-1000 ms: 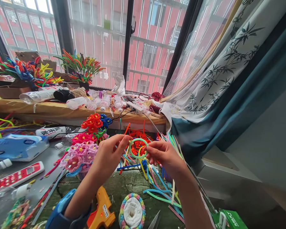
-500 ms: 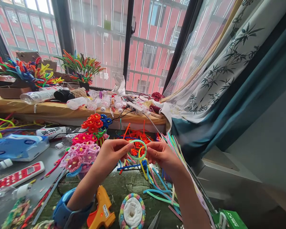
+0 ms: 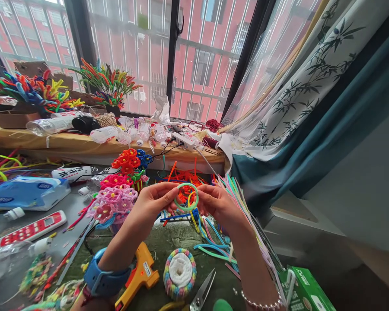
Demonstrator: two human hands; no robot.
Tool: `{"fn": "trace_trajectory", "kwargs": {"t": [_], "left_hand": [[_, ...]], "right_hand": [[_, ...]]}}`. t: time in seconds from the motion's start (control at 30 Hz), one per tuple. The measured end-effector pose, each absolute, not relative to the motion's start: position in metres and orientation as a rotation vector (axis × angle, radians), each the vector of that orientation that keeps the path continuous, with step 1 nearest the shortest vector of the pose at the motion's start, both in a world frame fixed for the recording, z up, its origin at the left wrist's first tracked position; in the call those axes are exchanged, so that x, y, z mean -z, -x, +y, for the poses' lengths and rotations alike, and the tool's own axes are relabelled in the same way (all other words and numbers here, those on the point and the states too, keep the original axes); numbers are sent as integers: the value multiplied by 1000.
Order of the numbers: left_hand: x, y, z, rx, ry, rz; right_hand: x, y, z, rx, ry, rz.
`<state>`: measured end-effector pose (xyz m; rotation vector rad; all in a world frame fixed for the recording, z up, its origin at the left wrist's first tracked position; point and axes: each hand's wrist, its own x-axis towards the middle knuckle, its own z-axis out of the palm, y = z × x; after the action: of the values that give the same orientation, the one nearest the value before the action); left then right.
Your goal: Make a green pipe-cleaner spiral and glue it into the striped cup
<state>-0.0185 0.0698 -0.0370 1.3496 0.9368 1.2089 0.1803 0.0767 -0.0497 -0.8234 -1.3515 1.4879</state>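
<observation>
"Green ring (image 3: 186, 209): where is it in the frame?"

"A little below the centre, between the two hands. The left hand (image 3: 154, 201) pinches its left rim between thumb and fingers; the right hand (image 3: 218, 204) pinches the right rim."

"Any room around them?"

"Below the ring, a bare stretch of green tabletop (image 3: 175, 235) lies between the forearms. At its lower end, bottom middle of the frame, stands a round pot (image 3: 179, 290), with a yellow glue gun (image 3: 141, 276) to its left and scissors (image 3: 203, 293) to its right."

"And the sides?"

"Tighter. Pink flowers (image 3: 116, 198) sit near the left hand, and a bundle of pale pipe cleaners (image 3: 236, 192) is just beside the right hand."

"What about beyond the ring?"

"Red pipe cleaners (image 3: 181, 176) lie behind it, and some red and yellow shows through its hole. Higher up, the front edge of the window sill (image 3: 178, 166) runs across the frame, ending at the curtain (image 3: 256, 168) on the right."
</observation>
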Motion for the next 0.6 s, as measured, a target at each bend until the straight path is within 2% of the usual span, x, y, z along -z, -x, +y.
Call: {"fn": "trace_trajectory", "kwargs": {"t": [0.27,0.33,0.4,0.6], "left_hand": [[71,20,22,-1095,-1295,1148],[82,21,8,-1051,-1323,1192],[93,21,-3,-1016,-1371,1240],[112,14,-14,-1003,-1595,1402]], "right_hand": [[57,-206,27,-1307,1131,-1396],[68,-208,3,-1245,1230,-1409],[83,-203,-19,-1047,1366,-1471],[120,-171,-57,-903,1435,-1506]]}}
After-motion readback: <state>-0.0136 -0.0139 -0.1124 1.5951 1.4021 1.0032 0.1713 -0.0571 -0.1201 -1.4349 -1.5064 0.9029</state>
